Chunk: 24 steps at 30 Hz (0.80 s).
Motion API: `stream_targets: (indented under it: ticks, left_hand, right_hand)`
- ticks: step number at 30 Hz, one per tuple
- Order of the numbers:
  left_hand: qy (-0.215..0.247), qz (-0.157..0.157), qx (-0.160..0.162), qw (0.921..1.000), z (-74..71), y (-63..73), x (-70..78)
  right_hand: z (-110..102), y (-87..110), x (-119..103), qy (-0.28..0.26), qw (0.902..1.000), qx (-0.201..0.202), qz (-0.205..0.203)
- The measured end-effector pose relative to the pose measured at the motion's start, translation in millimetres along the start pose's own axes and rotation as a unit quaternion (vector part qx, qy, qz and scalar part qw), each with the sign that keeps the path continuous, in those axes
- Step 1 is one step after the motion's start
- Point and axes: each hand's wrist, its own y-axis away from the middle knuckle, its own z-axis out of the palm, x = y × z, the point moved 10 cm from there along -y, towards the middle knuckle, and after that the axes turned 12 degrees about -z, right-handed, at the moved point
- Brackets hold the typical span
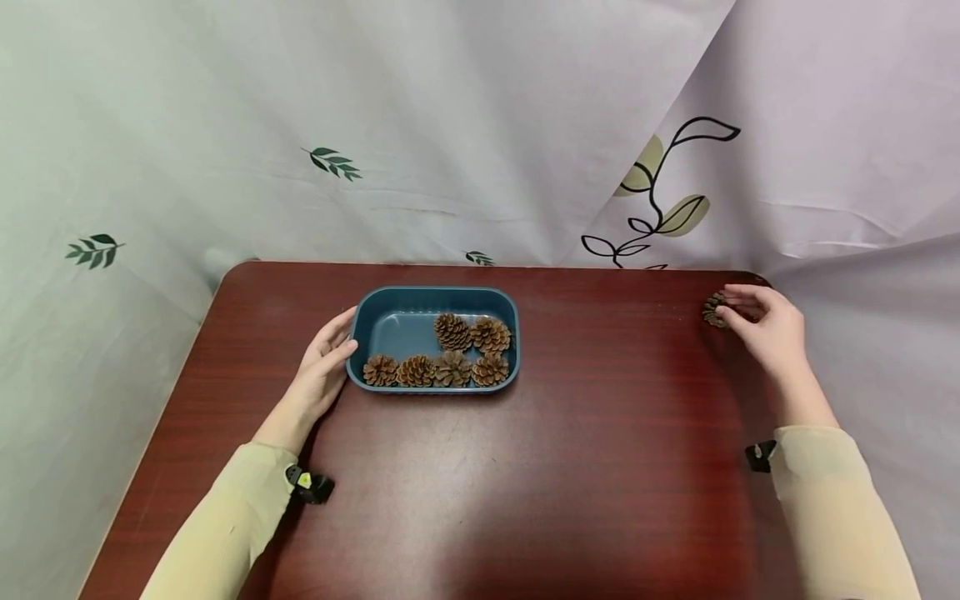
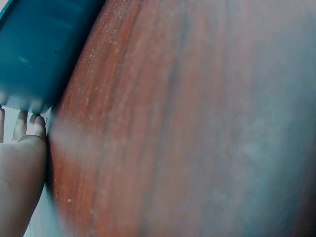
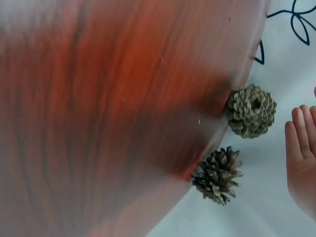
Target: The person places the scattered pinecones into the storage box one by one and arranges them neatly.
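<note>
A blue rectangular tray holds several brown pine cones, mostly along its front and right side. At the tray's left end, my left hand rests against the wall with fingers extended and the thumb by the rim. The left wrist view shows its fingertips touching the tray's outer side. My right hand is beside a pine cone at the table's far right corner. In the right wrist view, its straight fingers stand apart from a rounded pine cone and a spikier pine cone.
The dark red wooden table has rounded far corners. A pale curtain with leaf prints hangs behind it and along both sides. Both wrists wear a small black camera, one by the left sleeve.
</note>
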Motion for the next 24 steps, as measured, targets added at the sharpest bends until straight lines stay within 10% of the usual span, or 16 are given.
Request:
stream_targets:
  ticks: [24]
  left_hand:
    - [-0.012,-0.005,0.001,0.9999,-2.0,-1.1,-3.1]
  right_hand:
    - [-10.5,-23.4,34.1,0.035,0.9965,-0.072,0.023]
